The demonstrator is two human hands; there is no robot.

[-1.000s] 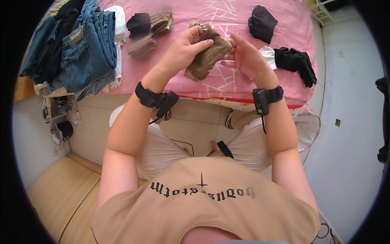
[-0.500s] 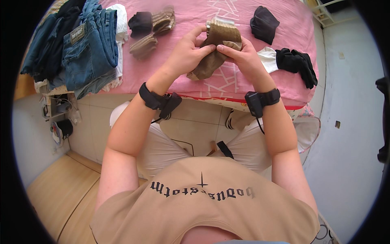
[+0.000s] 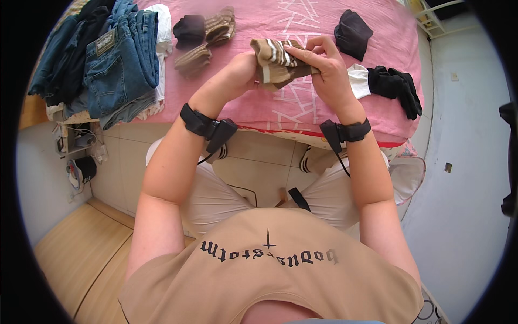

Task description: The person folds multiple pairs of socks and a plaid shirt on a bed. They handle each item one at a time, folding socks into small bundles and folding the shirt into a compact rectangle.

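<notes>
Over the pink bed, a brown sock [image 3: 278, 73] with white stripes is folded and lies between my two hands. My left hand [image 3: 244, 73] is closed round its left end, the fingers mostly hidden behind the fabric. From the right, my right hand [image 3: 327, 66] grips the sock, thumb and fingers bent over its top. To the left lie a black folded sock bundle [image 3: 189, 31], a striped brown bundle [image 3: 220, 27] and a lighter brown bundle [image 3: 193, 60]. A dark folded bundle [image 3: 353, 35] lies beyond my right hand.
Folded jeans [image 3: 121, 65] and other clothes are stacked at the bed's left. White cloth [image 3: 358, 80] and black socks [image 3: 396, 89] lie at the right edge of the pink bedspread [image 3: 259, 116]. Black bands with small devices are strapped on both my wrists, with cables hanging down.
The sock has been turned, so its striped side now faces up and its length runs sideways. My left hand has moved left and lower, and my right hand has shifted slightly to the right.
</notes>
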